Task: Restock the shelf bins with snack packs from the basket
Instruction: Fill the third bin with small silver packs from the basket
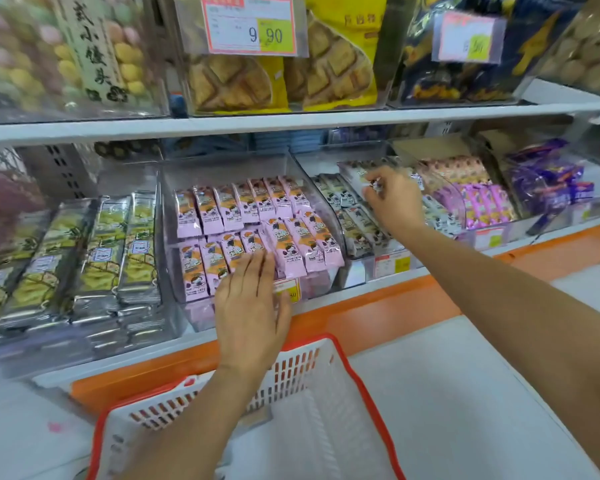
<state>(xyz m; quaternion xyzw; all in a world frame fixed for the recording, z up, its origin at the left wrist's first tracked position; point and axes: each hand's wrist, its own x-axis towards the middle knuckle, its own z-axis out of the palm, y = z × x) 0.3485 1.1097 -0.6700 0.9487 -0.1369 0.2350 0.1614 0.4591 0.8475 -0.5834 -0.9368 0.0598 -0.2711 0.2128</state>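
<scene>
A clear shelf bin [174, 209] holds two rows of pink snack packs [243, 209]. My left hand [250, 306] lies flat with straight fingers against the front row of pink packs. In the bin to the right, white and black snack packs [352, 230] lie in rows. My right hand [394, 199] reaches over that bin, its fingers curled and pinching a white snack pack [361, 178]. The white basket with a red rim [347, 362] sits below my arms; its inside looks bare white where it shows.
Silver and yellow packs [101, 258] fill the bin on the left. Pink packs [482, 202] and purple packs [548, 178] sit further right. An orange shelf edge [378, 306] runs below the bins. The upper shelf [291, 119] carries big bags and price tags.
</scene>
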